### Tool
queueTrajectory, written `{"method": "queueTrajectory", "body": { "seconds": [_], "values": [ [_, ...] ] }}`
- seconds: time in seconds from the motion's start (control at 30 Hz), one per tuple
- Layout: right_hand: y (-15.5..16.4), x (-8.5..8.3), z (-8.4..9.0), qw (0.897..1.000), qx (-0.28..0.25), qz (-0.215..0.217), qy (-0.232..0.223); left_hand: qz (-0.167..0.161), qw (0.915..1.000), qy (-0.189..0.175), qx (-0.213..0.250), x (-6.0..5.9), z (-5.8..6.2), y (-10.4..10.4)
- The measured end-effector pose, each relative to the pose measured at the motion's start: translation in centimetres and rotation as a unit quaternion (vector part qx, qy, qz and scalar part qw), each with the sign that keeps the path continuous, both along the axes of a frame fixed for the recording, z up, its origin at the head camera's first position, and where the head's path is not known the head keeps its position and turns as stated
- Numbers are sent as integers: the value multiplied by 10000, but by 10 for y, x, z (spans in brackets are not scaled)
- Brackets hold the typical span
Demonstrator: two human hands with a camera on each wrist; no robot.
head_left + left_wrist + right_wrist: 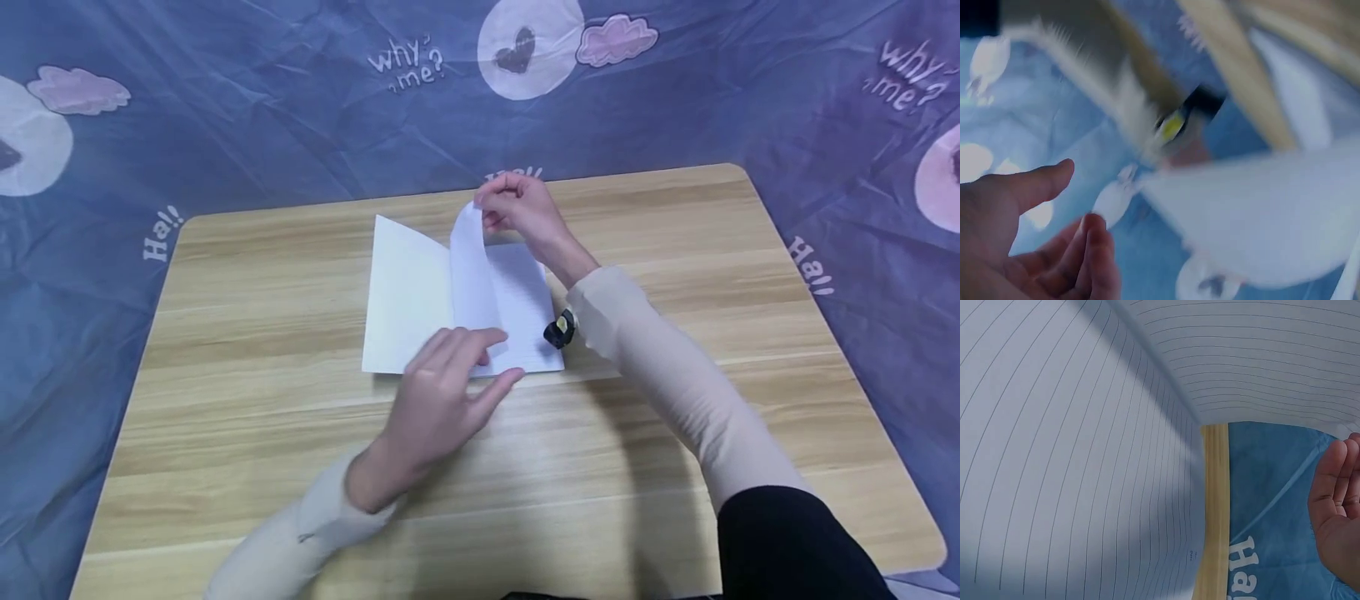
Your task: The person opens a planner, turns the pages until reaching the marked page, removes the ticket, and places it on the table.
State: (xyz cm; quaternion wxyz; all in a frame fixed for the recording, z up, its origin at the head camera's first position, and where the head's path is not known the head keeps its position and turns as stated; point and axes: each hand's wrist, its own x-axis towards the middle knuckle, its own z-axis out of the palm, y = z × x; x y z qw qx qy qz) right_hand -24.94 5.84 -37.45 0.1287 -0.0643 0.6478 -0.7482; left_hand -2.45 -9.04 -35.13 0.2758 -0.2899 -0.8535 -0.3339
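An open notebook lies on the table, its left side blank white and its right page ruled. One page stands raised and curled between the two sides. At that page's top corner, my right hand pinches the paper between thumb and fingers. My left hand is over the notebook's lower edge, thumb and fingers spread apart with nothing between them. In the right wrist view, ruled lines run over the raised page and the page beside it.
The notebook rests on a wood-grain table with rounded corners. Blue cloth with printed clouds and words hangs behind the table and shows along its sides. A small black wrist camera sits by the right cuff, over the notebook's right edge.
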Motion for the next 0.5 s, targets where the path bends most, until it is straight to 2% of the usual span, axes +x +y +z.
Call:
{"method": "queueTrajectory", "body": {
  "seconds": [0.1, 0.23, 0.37, 0.5],
  "values": [
    [-1, 1, -2, 9999, -108, 19, -46, 164, 9987, 105, -475, -6, -11, 14],
    [-3, 2, -1, 9997, -212, 59, -72, 557, 9956, 233, -718, -10, -22, 18],
    [-2, 2, 0, 9998, -207, 38, -43, 705, 9954, 249, -596, -11, -25, 17],
    [1, 1, 0, 9998, -188, 62, -53, 843, 9959, 252, -206, -9, -26, 12]
  ]
}}
